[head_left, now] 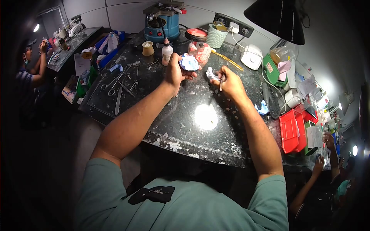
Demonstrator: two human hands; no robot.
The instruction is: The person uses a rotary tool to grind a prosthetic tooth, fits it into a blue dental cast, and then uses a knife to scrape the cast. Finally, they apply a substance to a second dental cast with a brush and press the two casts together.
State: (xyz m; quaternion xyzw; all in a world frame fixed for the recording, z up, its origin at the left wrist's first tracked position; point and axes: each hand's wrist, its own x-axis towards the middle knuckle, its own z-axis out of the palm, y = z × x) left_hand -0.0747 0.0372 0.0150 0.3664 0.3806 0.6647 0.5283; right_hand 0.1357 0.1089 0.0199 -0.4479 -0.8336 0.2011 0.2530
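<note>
Grip of left hand (pixel 178 72) held a lumpy blue-and-white piece (pixel 189 62); right hand (pixel 230 82) grasped a curved white piece (pixel 211 73) and slim grey tool (pixel 221 83).

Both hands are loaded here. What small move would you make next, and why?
I'd probably bring the right hand slightly toward the left hand, keeping the thin tool angled away. The left holds a blue-and-white lump, the right a white toothed piece along with the tool; they're apart, with nothing visible between them.
</note>
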